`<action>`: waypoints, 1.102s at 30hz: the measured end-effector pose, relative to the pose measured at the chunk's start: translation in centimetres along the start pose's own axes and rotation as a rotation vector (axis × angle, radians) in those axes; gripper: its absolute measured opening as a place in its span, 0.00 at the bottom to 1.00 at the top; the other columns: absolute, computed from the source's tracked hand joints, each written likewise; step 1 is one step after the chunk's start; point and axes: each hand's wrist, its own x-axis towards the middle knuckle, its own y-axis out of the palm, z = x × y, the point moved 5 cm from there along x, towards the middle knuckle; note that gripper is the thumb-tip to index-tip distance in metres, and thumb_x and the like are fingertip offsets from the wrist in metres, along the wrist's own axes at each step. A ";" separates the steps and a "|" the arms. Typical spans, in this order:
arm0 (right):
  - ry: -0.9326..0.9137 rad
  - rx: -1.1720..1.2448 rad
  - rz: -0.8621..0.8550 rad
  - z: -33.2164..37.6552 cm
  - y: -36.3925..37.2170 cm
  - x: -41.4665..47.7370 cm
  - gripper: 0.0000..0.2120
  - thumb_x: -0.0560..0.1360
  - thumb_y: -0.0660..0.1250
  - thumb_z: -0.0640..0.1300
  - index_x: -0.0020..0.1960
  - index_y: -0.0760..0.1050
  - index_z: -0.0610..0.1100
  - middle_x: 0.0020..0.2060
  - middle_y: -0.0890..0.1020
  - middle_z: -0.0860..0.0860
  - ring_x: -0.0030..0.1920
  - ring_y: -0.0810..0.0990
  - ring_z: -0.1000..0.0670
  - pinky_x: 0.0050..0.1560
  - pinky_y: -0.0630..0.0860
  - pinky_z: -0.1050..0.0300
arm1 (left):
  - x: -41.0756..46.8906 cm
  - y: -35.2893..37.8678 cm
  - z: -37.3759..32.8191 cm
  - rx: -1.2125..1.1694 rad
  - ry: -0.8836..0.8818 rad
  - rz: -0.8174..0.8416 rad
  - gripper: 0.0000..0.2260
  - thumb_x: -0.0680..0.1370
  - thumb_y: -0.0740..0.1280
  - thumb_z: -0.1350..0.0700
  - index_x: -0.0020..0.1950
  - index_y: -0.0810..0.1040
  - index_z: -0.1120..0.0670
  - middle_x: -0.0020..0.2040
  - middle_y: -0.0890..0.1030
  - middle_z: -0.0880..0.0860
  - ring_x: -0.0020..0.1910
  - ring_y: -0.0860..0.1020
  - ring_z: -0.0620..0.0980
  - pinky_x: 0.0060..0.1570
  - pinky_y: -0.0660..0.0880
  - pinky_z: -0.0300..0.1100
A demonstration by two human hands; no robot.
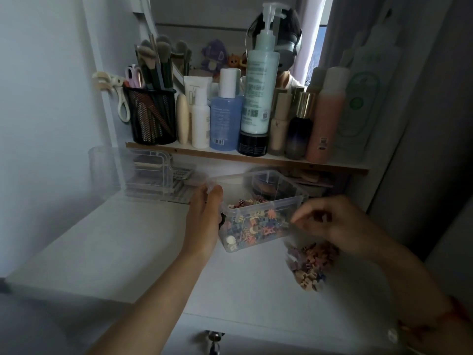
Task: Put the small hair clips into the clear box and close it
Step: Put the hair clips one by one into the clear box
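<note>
My left hand (204,216) grips the clear box (258,221) mid-desk by its left end; I judge it to be light, stiff, slick plastic. My right hand (330,221) curls over the tiny, scatter-prone hair clips (309,265) at near right. Whether it pinches any, I cannot tell.

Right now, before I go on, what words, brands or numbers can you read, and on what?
No words are legible.
Tall pump bottle: print and QR codes, too blurred.
Blue bottle: small print, barcode, too small.
Pink bottle: code patch, unreadable.
Green-and-white pouch: markings, blurred.
Clear box, bag of clips: no label shows.
</note>
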 end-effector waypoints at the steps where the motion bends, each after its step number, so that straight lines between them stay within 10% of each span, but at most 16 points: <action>1: -0.007 -0.011 -0.007 0.3 -0.2 0.1 0.11 0.72 0.68 0.41 0.36 0.77 0.57 0.39 0.81 0.59 0.41 0.77 0.63 0.42 0.69 0.71 | 0.0 0.0 0.0 0.003 0.006 -0.004 0.08 0.80 0.57 0.56 0.42 0.70 0.48 0.40 0.71 0.46 0.36 0.69 0.41 0.25 0.66 0.23; 6: 0.039 -0.230 0.245 -0.4 2.3 -0.3 0.07 0.71 0.70 0.43 0.48 0.81 0.50 0.39 0.78 0.62 0.37 0.76 0.67 0.39 0.69 0.75 | 0.0 -0.1 0.1 0.043 0.011 -0.003 0.08 0.80 0.56 0.54 0.42 0.69 0.47 0.41 0.71 0.45 0.38 0.70 0.41 0.32 0.67 0.29; 14: 0.056 -0.351 0.189 -1.2 2.8 -0.3 0.09 0.73 0.66 0.39 0.48 0.82 0.49 0.46 0.84 0.55 0.39 0.76 0.65 0.42 0.68 0.76 | 0.0 -0.1 0.1 0.026 0.009 0.000 0.08 0.80 0.56 0.54 0.42 0.69 0.46 0.42 0.72 0.46 0.39 0.71 0.41 0.36 0.67 0.34; 19: -0.094 0.142 -0.238 2.1 -0.5 1.2 0.15 0.71 0.68 0.35 0.37 0.77 0.55 0.36 0.80 0.59 0.38 0.77 0.61 0.43 0.71 0.73 | -0.2 0.1 -0.2 -0.010 0.017 -0.004 0.08 0.80 0.56 0.56 0.42 0.70 0.49 0.39 0.71 0.47 0.36 0.70 0.42 0.28 0.68 0.25; 23: -0.117 0.004 -0.369 2.7 -0.3 2.1 0.08 0.71 0.69 0.36 0.46 0.81 0.47 0.42 0.79 0.58 0.44 0.77 0.58 0.46 0.70 0.74 | 0.1 0.0 0.1 0.025 0.011 0.001 0.08 0.80 0.56 0.55 0.42 0.70 0.48 0.42 0.72 0.47 0.38 0.70 0.42 0.32 0.69 0.29; 28: -0.055 -0.115 -0.101 1.4 0.5 -0.7 0.10 0.70 0.70 0.42 0.35 0.78 0.56 0.35 0.78 0.62 0.40 0.75 0.68 0.40 0.68 0.73 | 0.2 -0.1 0.2 0.021 0.010 -0.009 0.08 0.80 0.56 0.55 0.42 0.70 0.47 0.41 0.72 0.46 0.40 0.71 0.43 0.34 0.69 0.30; 33: 0.003 -0.399 0.105 1.2 1.8 -1.9 0.07 0.70 0.70 0.48 0.47 0.83 0.49 0.41 0.82 0.59 0.43 0.78 0.63 0.45 0.72 0.69 | 0.1 0.0 0.3 0.042 -0.006 -0.014 0.08 0.80 0.57 0.56 0.40 0.69 0.49 0.39 0.71 0.47 0.38 0.69 0.43 0.36 0.68 0.34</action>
